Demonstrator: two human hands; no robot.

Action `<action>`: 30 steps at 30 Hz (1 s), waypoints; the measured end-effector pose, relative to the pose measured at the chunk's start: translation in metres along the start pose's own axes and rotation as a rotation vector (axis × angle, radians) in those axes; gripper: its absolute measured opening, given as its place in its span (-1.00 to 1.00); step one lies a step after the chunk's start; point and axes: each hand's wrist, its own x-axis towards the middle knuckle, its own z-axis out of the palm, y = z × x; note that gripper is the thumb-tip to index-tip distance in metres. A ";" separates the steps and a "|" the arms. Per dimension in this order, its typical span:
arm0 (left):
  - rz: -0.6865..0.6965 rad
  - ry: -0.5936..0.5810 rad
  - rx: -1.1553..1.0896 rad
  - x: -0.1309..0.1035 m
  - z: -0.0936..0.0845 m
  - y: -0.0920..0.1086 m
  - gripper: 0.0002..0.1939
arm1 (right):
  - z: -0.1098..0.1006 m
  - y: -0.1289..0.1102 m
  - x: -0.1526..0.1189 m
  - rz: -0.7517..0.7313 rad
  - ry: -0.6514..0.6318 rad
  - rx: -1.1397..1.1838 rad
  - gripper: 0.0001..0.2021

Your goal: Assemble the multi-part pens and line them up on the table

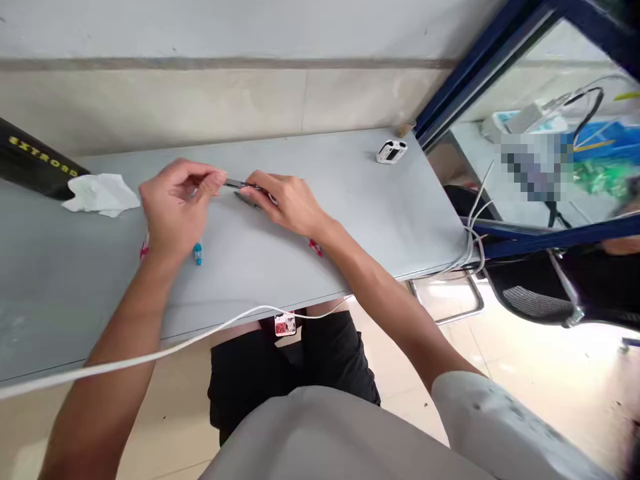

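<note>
Over the grey table [260, 260], a slim dark pen-like object [235, 183] spans the gap between my hands. My left hand [177, 200] pinches its left end between thumb and fingertips. From the other side, my right hand [285, 200] grips it, fingers closed around its right part. Just below it, a second short dark piece [246, 199] shows by my right fingertips; whether the two are joined I cannot tell. A small blue piece [198, 253] lies near my left wrist. Small red pieces lie beside my left wrist [145, 251] and my right forearm [315, 247], partly hidden.
At the left lie a black cylinder [40, 160] with yellow letters and a crumpled white tissue [103, 195]. A white device [391, 151] sits at the back right. One white cable [215, 330] crosses the front edge. A blue-framed glass panel [480, 73] bounds the right side.
</note>
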 end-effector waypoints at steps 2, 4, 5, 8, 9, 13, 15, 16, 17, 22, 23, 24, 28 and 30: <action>-0.030 0.009 0.016 0.001 0.000 0.000 -0.77 | -0.001 -0.001 0.000 -0.010 -0.007 -0.011 -0.48; -0.046 0.018 0.038 0.001 0.000 -0.001 -0.72 | -0.002 -0.002 0.000 -0.014 -0.012 -0.026 -0.49; -0.050 0.026 0.050 0.001 -0.001 -0.002 -0.68 | -0.001 -0.003 0.000 -0.012 -0.013 -0.038 -0.49; -0.037 0.044 0.100 -0.001 -0.002 -0.005 -0.61 | 0.002 -0.004 0.001 -0.006 -0.016 -0.069 -0.50; -0.032 0.041 0.118 -0.002 -0.003 -0.006 -0.60 | 0.003 -0.004 0.001 -0.006 -0.015 -0.073 -0.49; -0.018 -0.074 0.125 -0.004 -0.008 -0.004 -0.68 | 0.008 -0.004 0.002 -0.014 -0.021 -0.067 -0.49; 0.003 -0.173 0.079 -0.004 -0.010 -0.001 -0.64 | 0.008 -0.003 0.002 -0.018 -0.030 -0.062 -0.49; 0.020 -0.214 0.067 -0.004 -0.010 0.000 -0.57 | 0.008 -0.003 0.002 -0.019 -0.034 -0.059 -0.50; 0.034 -0.249 0.068 -0.004 -0.011 0.002 -0.56 | 0.008 -0.004 0.002 -0.019 -0.038 -0.056 -0.51; 0.022 -0.241 0.163 -0.002 -0.018 0.003 -0.68 | 0.008 -0.006 0.003 -0.024 -0.060 -0.083 -0.53; 0.003 -0.224 0.175 -0.002 -0.019 0.003 -0.64 | 0.008 -0.006 0.003 -0.028 -0.059 -0.098 -0.53; -0.016 -0.211 0.182 -0.001 -0.020 0.003 -0.58 | 0.008 -0.006 0.003 -0.031 -0.054 -0.115 -0.53; -0.076 -0.165 0.171 0.001 -0.020 0.007 -0.40 | 0.006 -0.004 0.004 -0.042 -0.021 -0.181 -0.54; -0.098 -0.130 0.153 0.002 -0.019 0.009 -0.39 | 0.005 -0.004 0.005 -0.045 -0.007 -0.207 -0.54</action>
